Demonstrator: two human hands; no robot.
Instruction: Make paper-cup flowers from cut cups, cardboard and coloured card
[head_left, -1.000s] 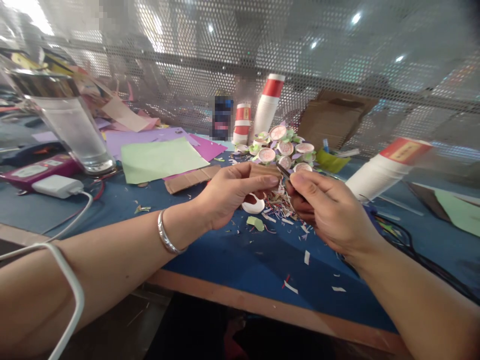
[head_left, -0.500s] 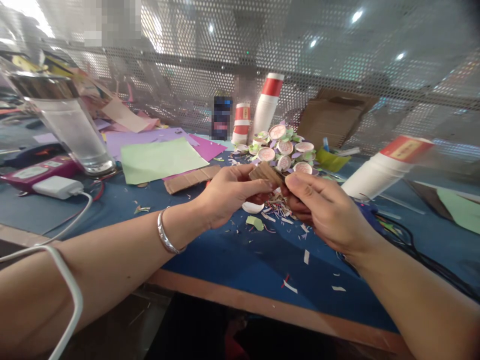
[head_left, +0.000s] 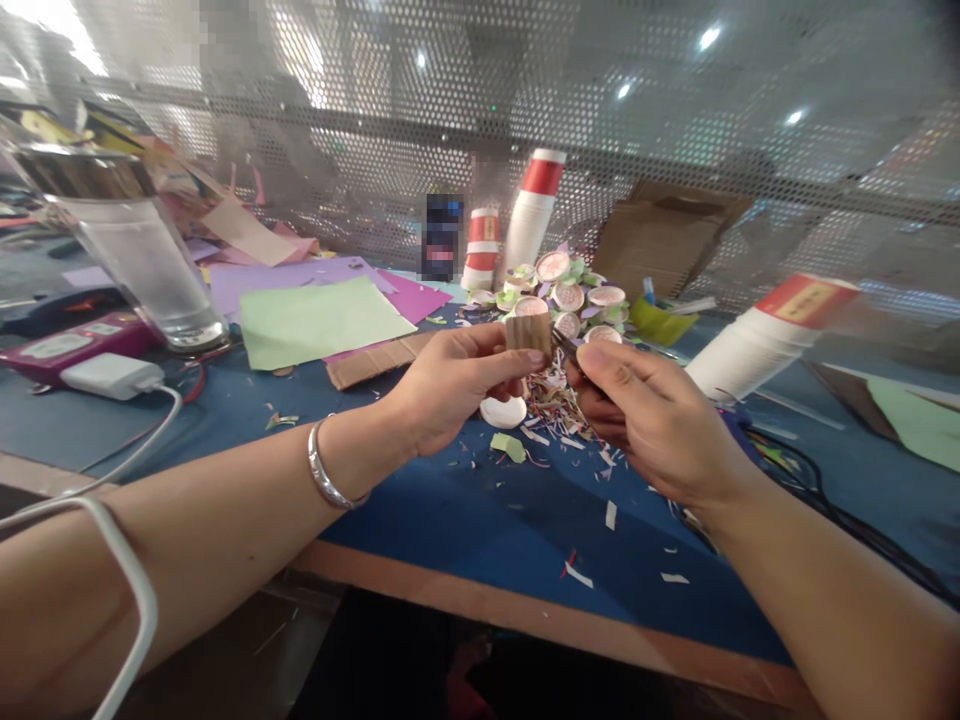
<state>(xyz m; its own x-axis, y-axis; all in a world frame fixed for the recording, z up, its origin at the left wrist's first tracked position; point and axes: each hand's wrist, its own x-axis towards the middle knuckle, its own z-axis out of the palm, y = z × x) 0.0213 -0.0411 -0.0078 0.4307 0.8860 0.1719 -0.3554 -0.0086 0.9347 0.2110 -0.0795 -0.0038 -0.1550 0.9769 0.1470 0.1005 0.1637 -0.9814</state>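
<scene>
My left hand [head_left: 450, 385] pinches a small brown piece of corrugated cardboard [head_left: 529, 333] and holds it upright above the blue table [head_left: 465, 510]. My right hand [head_left: 649, 420] is closed beside it, gripping a thin dark tool [head_left: 564, 345] whose tip meets the cardboard's right edge; I cannot make out what the tool is. Under both hands lies a heap of paper shreds [head_left: 559, 405], with a white round lid [head_left: 504, 411] and a green scrap [head_left: 510, 446]. A silver bangle [head_left: 324, 478] circles my left wrist.
A pile of small decorated cup lids [head_left: 570, 290] sits behind the hands, with red-and-white paper cup stacks [head_left: 534, 215], [head_left: 765, 335]. Green [head_left: 319, 320] and purple paper sheets, a cardboard strip [head_left: 379, 360], a glass jar [head_left: 146, 255], a white charger [head_left: 112, 375] and dark cables [head_left: 825, 500] surround them. A perforated metal screen [head_left: 675, 120] closes the back.
My left hand has turned the cardboard piece from lying flat to standing upright and lifted it slightly. My right hand has stayed close against it.
</scene>
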